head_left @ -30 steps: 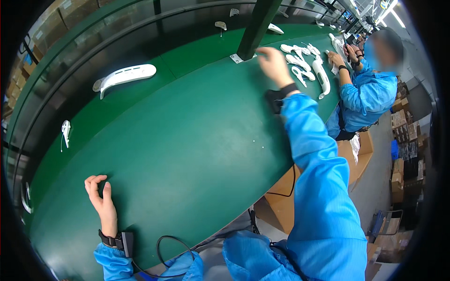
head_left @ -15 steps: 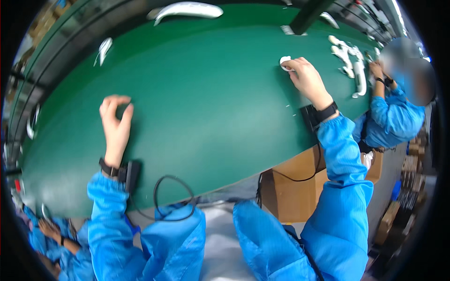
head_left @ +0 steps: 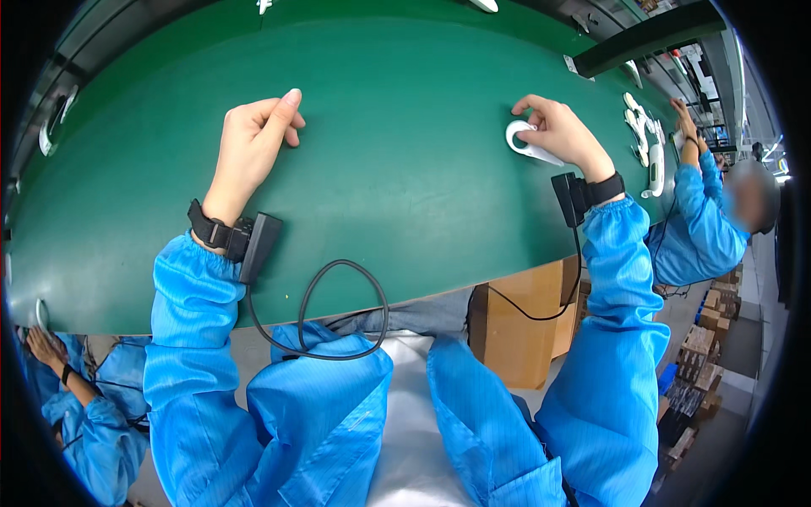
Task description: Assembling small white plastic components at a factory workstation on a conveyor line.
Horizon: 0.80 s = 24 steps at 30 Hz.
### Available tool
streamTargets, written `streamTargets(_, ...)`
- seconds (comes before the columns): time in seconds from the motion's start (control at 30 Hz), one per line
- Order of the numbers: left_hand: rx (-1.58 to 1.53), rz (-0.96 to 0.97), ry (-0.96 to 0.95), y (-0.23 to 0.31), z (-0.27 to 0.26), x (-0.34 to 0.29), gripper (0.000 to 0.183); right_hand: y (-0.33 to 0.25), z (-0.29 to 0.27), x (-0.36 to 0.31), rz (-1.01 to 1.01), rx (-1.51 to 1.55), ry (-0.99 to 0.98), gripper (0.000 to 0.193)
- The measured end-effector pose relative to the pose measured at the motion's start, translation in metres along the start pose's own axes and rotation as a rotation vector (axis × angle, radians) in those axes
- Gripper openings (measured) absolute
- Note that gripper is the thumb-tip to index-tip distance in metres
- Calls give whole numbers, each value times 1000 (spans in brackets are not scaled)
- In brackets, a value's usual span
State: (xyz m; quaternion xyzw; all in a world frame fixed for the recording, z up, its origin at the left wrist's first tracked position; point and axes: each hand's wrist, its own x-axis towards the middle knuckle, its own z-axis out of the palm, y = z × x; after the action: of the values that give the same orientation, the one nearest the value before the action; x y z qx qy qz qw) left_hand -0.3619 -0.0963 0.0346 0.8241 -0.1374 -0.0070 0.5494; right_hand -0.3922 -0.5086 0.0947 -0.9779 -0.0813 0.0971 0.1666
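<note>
My right hand is over the right part of the green table. Its thumb and fingers hold a white plastic piece with a round ring at one end and a flat, tapering tail that runs under the hand. The index finger sticks out beyond the ring. My left hand hovers over the left part of the table with its fingers loosely curled and the thumb stretched forward. Nothing shows in it, though the palm is partly hidden. Black straps with small black boxes sit on both wrists.
Several white plastic parts lie at the right beside a co-worker in blue. Another co-worker sits at the lower left. A dark post rises at the far right. A black cable loops near my left arm; a cardboard box stands below the edge.
My view has shifted. My left hand has moved forward and toward the right, its fingers curling in. My right hand keeps the white piece, which now shows its ring and tail.
</note>
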Motion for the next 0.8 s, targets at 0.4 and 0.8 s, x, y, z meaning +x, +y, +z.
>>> streamTargets(0.4,116,59,63,2,1,-2,33,77,12,-96,314,221,453,30)
streamTargets(0.8,383,575,-580,130,151,-30,34,207,191,-392,1038,942,10,62)
